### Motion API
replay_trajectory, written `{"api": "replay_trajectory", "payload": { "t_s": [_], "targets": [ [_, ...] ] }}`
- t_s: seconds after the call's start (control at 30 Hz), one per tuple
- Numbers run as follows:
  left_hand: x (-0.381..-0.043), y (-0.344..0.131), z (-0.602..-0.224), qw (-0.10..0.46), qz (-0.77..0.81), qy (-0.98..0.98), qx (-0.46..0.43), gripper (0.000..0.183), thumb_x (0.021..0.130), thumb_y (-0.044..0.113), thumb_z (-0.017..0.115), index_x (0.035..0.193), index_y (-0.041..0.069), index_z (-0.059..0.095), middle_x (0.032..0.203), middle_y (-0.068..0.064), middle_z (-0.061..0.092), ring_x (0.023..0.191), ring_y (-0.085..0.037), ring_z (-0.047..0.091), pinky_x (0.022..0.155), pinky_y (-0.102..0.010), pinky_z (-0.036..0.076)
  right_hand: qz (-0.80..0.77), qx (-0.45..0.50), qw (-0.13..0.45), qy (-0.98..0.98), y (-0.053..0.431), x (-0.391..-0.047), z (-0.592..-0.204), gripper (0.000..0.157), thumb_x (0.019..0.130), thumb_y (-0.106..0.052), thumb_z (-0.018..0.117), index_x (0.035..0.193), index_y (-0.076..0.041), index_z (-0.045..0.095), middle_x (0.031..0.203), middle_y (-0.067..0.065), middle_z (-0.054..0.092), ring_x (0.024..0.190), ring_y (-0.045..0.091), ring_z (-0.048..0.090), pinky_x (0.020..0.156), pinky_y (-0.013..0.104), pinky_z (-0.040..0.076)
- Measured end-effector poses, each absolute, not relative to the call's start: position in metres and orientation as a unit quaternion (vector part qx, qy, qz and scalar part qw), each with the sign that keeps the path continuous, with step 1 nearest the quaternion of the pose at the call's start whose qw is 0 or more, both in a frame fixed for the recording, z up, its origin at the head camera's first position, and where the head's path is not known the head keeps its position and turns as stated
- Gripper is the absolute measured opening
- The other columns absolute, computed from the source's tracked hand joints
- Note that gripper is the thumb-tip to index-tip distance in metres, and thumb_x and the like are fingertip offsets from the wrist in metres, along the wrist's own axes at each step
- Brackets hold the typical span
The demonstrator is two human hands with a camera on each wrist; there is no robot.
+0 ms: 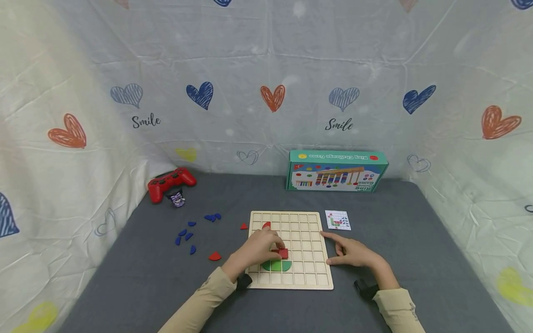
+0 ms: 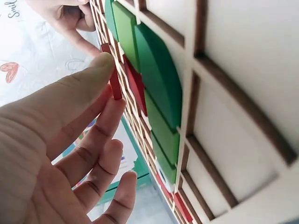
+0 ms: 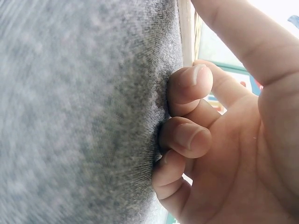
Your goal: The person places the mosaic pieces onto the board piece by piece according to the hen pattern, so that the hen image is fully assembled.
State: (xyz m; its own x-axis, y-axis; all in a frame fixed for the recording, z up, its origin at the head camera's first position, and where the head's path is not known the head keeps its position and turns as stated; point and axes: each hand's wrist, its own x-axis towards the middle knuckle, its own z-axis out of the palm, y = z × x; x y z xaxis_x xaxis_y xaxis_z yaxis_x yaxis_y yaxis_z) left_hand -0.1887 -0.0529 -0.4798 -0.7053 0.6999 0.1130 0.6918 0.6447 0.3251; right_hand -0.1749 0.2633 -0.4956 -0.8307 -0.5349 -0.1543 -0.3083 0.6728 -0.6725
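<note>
My left hand (image 1: 264, 245) is over the left part of a wooden grid board (image 1: 306, 280). Its thumb and fingertips pinch a thin red tile (image 2: 115, 87) just above the grid, as the left wrist view shows. Beside it, another red tile (image 2: 135, 86) lies in the grid, next to a row of green tiles (image 1: 276, 266) with rounded ends. A red piece (image 1: 266, 225) shows beyond the hand, and the hand hides some of the cells. My right hand (image 1: 354, 252) touches the board's right edge with extended index finger and thumb; its other fingers curl in against the grey cloth.
Several blue half-round pieces (image 1: 189, 236) lie left of the board, with a red triangle (image 1: 244, 226) and a red rounded piece (image 1: 214, 256). A pattern card (image 1: 338, 220) lies at right. Behind stand a green game box (image 1: 337, 171) and a red game controller (image 1: 170, 182).
</note>
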Motion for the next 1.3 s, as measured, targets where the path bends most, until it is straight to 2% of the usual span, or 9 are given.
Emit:
{"api": "replay_trajectory", "payload": {
  "t_s": [0.73, 0.93, 1.17, 1.3],
  "targets": [
    [-0.187, -0.044, -0.482, 0.034, 0.169, 0.906, 0.387, 0.025, 0.076, 0.035, 0.074, 0.097, 0.023, 0.074, 0.091, 0.010, 0.063, 0.088, -0.009, 0.049, 0.076, -0.028, 0.041, -0.322, -0.232, 0.166, 0.903, 0.262, -0.173, -0.493, 0.077, 0.079, -0.038, 0.071, 0.143, -0.014, 0.036, 0.062, -0.006, 0.044, 0.049, 0.003, 0.035, 0.048, 0.020, 0.030],
    [-0.186, -0.045, -0.483, 0.023, 0.167, 0.904, 0.393, 0.025, 0.077, 0.034, 0.073, 0.099, 0.022, 0.074, 0.093, 0.009, 0.064, 0.090, -0.010, 0.050, 0.078, -0.029, 0.042, -0.317, -0.233, 0.161, 0.905, 0.262, -0.173, -0.494, 0.078, 0.078, -0.039, 0.072, 0.142, -0.014, 0.036, 0.061, -0.007, 0.043, 0.049, 0.002, 0.035, 0.048, 0.020, 0.030],
    [-0.182, -0.052, -0.482, -0.003, 0.159, 0.911, 0.380, 0.021, 0.077, 0.030, 0.074, 0.097, 0.024, 0.073, 0.091, 0.010, 0.063, 0.085, -0.009, 0.048, 0.072, -0.029, 0.040, -0.320, -0.235, 0.157, 0.904, 0.263, -0.173, -0.495, 0.077, 0.078, -0.039, 0.072, 0.142, -0.014, 0.037, 0.061, -0.007, 0.042, 0.049, 0.003, 0.034, 0.048, 0.020, 0.030],
    [-0.179, -0.060, -0.479, -0.008, 0.160, 0.915, 0.369, 0.022, 0.077, 0.030, 0.075, 0.098, 0.025, 0.073, 0.095, 0.010, 0.064, 0.090, -0.010, 0.050, 0.079, -0.034, 0.042, -0.321, -0.234, 0.157, 0.904, 0.263, -0.174, -0.496, 0.077, 0.078, -0.040, 0.072, 0.142, -0.014, 0.037, 0.061, -0.006, 0.042, 0.048, 0.003, 0.034, 0.048, 0.020, 0.030]
  ]
}}
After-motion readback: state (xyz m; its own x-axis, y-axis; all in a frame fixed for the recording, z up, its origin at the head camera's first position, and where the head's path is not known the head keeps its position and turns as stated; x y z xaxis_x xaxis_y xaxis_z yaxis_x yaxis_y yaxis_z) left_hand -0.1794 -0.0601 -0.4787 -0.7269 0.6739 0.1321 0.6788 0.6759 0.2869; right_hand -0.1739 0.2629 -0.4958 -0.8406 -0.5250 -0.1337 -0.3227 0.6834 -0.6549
